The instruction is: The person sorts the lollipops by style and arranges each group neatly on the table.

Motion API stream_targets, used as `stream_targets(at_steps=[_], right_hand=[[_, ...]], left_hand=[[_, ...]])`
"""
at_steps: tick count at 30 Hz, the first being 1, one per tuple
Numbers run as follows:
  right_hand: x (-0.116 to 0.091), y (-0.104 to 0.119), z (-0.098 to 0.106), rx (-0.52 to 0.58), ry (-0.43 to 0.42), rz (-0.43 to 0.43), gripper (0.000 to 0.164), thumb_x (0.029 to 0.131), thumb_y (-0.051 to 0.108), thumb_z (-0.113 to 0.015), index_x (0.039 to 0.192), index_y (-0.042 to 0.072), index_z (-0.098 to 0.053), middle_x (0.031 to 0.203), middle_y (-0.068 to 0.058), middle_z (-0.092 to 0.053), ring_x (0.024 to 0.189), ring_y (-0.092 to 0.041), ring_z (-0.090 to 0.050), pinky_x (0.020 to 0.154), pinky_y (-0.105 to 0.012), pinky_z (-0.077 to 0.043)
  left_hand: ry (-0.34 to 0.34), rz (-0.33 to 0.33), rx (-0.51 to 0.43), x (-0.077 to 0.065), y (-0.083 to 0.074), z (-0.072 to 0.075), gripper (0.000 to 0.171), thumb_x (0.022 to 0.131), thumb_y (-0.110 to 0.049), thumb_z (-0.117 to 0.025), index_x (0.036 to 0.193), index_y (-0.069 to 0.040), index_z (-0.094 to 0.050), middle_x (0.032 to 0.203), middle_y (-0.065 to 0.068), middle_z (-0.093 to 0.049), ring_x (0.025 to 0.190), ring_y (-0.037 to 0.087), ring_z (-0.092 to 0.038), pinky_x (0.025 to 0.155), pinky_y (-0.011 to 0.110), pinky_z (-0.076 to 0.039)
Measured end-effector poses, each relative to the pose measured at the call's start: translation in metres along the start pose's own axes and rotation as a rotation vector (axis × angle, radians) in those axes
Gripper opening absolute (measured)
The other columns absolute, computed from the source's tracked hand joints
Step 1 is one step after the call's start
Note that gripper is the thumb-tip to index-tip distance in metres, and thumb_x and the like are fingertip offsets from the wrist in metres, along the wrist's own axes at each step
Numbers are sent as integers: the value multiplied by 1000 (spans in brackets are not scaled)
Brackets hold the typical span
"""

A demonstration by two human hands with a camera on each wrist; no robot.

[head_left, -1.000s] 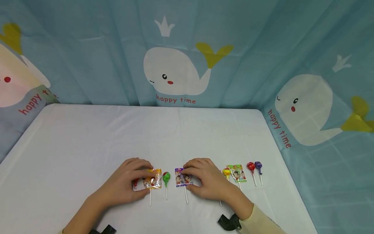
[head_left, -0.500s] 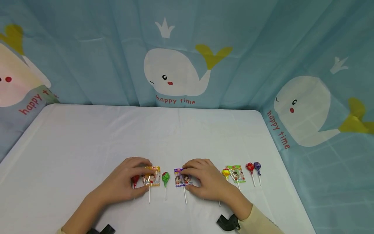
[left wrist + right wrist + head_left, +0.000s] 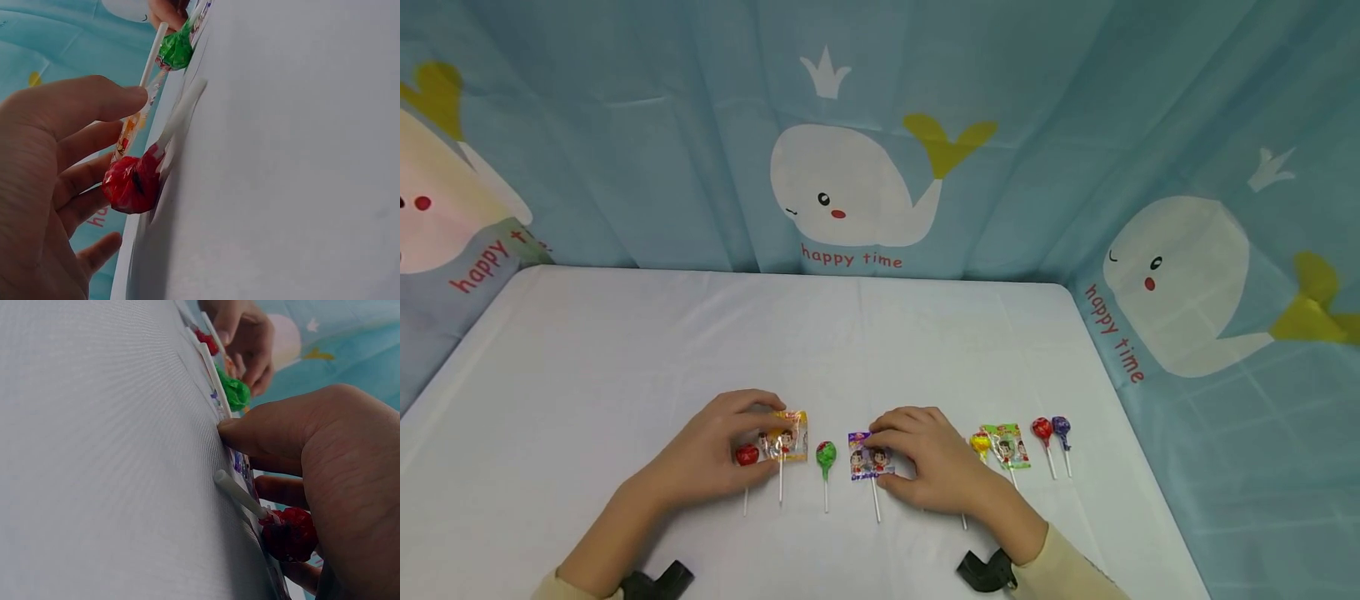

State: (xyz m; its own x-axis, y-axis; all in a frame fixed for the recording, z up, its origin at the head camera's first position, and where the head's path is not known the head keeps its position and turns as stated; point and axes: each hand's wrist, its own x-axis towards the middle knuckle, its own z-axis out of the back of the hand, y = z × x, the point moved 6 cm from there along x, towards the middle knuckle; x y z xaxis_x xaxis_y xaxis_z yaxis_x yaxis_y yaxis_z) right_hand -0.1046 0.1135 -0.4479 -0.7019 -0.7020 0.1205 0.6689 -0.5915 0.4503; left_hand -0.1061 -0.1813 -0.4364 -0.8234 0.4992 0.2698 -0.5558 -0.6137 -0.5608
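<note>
Red wrapping covered a round, shiny lollipop point(image 3: 289, 536) that the right hand point(image 3: 936, 462) hid from the head view. That hand's thumb and fingers gripped a flat, square, purple-printed lollipop packet point(image 3: 859, 461), obscuring its right part. The left hand point(image 3: 718, 442), well apart, pinched a flat, glossy, square, orange-printed lollipop packet point(image 3: 799, 442), its upper left behind a finger, its white stick point(image 3: 781, 487) pointing toward the person. Whether it touched the white-covered table point(image 3: 775, 342) was hard to tell.
</note>
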Motion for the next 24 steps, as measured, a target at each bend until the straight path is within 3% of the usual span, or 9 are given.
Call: stream_targets(at_steps=[4, 11, 16, 24], right_hand=[[0, -1, 0, 4, 6, -7, 40, 95, 39, -80, 135, 32, -76, 144, 16, -64, 144, -10, -51, 116, -46, -42], [1, 0, 0, 8, 19, -5, 39, 96, 39, -79, 135, 32, -75, 145, 15, -63, 144, -10, -50, 117, -46, -41], [1, 0, 0, 2, 24, -2, 39, 97, 39, -78, 135, 32, -75, 145, 15, -63, 144, -10, -50, 117, -46, -41], [1, 0, 0, 3, 25, -1, 39, 97, 39, -78, 136, 32, -75, 145, 16, -63, 144, -10, -50, 117, -47, -41]], left_hand=[[9, 28, -12, 6, 5, 4, 51, 78, -19, -97, 125, -34, -82, 137, -11, -65, 132, 19, -57, 109, 53, -49], [-2, 13, -28, 16, 14, 10, 47, 80, -17, -95, 124, -30, -82, 136, -10, -65, 128, 22, -61, 107, 50, -49], [1, 17, -32, 28, 23, 11, 46, 82, -16, -95, 125, -28, -82, 136, -7, -65, 127, 24, -61, 104, 55, -52], [61, 73, -62, 46, 39, 10, 42, 86, -17, -93, 126, -25, -83, 137, -5, -65, 131, 26, -60, 108, 59, -54]])
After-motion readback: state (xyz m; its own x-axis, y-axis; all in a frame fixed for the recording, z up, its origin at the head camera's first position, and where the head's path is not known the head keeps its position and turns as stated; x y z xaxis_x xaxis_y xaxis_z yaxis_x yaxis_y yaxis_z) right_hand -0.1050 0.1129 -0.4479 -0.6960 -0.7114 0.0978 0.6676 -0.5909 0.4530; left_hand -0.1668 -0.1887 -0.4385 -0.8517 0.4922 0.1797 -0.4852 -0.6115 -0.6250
